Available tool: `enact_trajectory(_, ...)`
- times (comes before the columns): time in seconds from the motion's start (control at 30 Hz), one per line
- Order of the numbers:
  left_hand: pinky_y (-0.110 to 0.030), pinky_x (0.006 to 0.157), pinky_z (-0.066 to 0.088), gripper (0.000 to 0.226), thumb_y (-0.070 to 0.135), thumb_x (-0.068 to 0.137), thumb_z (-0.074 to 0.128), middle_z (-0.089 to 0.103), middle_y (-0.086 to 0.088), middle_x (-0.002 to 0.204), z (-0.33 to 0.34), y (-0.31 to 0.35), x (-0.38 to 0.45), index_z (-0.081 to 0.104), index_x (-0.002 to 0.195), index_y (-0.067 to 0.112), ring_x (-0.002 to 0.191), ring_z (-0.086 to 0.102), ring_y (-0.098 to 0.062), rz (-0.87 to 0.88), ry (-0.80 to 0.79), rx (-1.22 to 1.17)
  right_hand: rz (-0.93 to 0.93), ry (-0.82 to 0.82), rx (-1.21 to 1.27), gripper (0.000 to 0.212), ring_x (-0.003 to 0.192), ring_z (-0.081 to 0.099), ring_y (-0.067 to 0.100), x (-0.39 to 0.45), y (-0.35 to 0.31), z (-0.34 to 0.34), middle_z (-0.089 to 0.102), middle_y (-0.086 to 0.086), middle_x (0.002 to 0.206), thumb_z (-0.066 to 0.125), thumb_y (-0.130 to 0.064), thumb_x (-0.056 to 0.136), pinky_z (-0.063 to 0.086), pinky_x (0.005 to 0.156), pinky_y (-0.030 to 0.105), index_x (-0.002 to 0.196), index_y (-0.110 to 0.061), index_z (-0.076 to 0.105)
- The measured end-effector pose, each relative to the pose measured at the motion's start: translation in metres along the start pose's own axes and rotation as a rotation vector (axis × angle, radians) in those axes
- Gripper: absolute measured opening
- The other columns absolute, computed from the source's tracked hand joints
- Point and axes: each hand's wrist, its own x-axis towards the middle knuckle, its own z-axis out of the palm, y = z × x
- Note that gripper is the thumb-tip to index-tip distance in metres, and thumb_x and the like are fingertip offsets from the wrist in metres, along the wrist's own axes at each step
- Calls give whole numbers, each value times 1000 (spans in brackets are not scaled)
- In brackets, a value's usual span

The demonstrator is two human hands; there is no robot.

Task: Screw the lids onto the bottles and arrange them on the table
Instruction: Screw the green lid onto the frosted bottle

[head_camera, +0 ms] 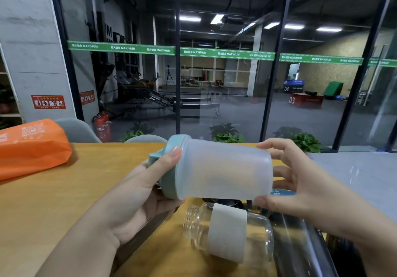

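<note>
I hold a frosted plastic shaker bottle (223,169) sideways above the wooden table (64,190). Its teal lid (169,165) sits on the bottle's left end, and my left hand (139,193) grips that lid, thumb across its rim. My right hand (300,178) clasps the bottle's base with fingers spread around it. Below, a clear glass bottle (229,231) with a white sleeve lies on its side without a lid, its threaded neck pointing left. A dark translucent bottle (300,244) lies beside it at the right, partly hidden by my right arm.
An orange bag (32,147) rests on the table's far left. Two grey chair backs (79,129) stand behind the table's far edge. Dark objects (227,201) lie under the held bottle, mostly hidden. A glass wall is beyond, with potted plants (225,135) at its foot.
</note>
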Motion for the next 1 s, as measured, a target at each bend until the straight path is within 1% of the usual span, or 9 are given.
enact_trajectory(0.13,-44,72,60,72,49,48,84,70,-9,104,-3,0,1,69,111,17,84,69,-24,-3,-3,4,-28,28,23,67,95,67,9,-1,-4,0,61,-20,110,85,-19,67,55,84,38,109,-55,48)
enact_trajectory(0.3,-44,72,60,72,46,43,80,72,-7,97,-4,1,1,70,108,18,80,70,-22,1,-25,-8,-7,40,68,59,87,70,15,-2,-4,1,63,-11,107,72,-60,55,58,76,42,109,-53,51)
enact_trajectory(0.47,-45,74,60,73,41,39,85,73,-8,97,-4,2,0,70,107,16,81,71,-23,5,-52,-21,6,65,42,48,63,64,11,-1,-4,2,70,-3,91,55,-74,58,51,60,22,101,-52,57)
enact_trajectory(0.57,-44,76,58,70,41,42,81,74,-7,94,-4,2,-1,69,106,15,81,70,-23,5,-62,-14,43,62,30,55,56,57,7,-2,-8,3,64,2,78,50,-83,54,48,58,23,100,-52,57)
enact_trajectory(0.7,-41,76,58,91,47,28,94,73,-8,99,-5,3,-1,67,110,17,83,69,-22,51,-96,5,50,63,3,85,57,48,15,-2,-12,7,57,21,83,39,-97,48,41,60,38,104,-36,60)
enact_trajectory(0.8,-37,75,58,96,48,27,94,73,-8,102,-6,3,-1,65,113,17,86,69,-20,89,-126,3,57,57,17,89,90,55,50,-2,-10,8,56,33,104,44,-94,55,46,78,63,106,-22,59)
enact_trajectory(0.87,-34,72,59,97,48,27,95,74,-7,101,-6,3,-1,65,113,18,84,70,-19,103,-121,6,72,50,25,91,98,51,54,-2,-8,9,54,35,107,46,-93,57,43,83,69,107,-18,58)
enact_trajectory(0.93,-34,69,58,102,52,25,93,74,-5,98,-7,2,0,62,117,20,81,69,-17,115,-85,42,82,46,5,85,77,59,39,-1,-8,8,61,26,93,43,-94,56,51,74,53,107,-28,60)
enact_trajectory(1.0,-36,69,54,109,60,24,90,73,-3,97,-7,1,3,58,122,23,78,68,-16,129,-38,110,77,28,-16,66,55,50,10,-1,-11,10,59,0,66,42,-91,58,42,59,32,104,-46,59)
